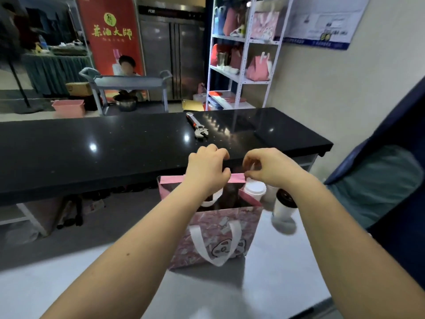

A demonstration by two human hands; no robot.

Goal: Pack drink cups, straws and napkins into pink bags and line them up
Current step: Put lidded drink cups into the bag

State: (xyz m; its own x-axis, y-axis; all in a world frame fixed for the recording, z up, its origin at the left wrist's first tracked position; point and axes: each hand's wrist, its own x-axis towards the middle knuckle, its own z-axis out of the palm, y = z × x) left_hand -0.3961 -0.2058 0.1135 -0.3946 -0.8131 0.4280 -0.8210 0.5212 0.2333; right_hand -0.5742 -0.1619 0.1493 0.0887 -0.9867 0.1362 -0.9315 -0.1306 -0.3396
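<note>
**Packing at an early stage.** One pink bag (216,238), printed with a cartoon face and fitted with white strap handles, stands upright and open on the pale grey bench (276,284). The left hand (207,171) has its grip clamped on the bag's far rim. The right hand (269,166) pinches the same rim near its right corner, fingers curled. A thin white item shows among those fingers; whether it is a straw cannot be told.

A white-lidded cup (254,191) sits at the bag's far right corner, either inside the bag or just behind it. A dark-lidded cup (285,203) stands on the bench just beside the bag, outside it. No napkins are visible, and no row of finished bags is on the bench. Judged from this, most of the packing and all of the lining-up remain.

Beyond lies a glossy black bench (115,146) carrying an adjustable wrench (197,128). Behind it stand a white shelf rack (246,51) holding more pink bags, a steel refrigerator (172,54), a red banner (110,31) and a grey trolley (125,81).
</note>
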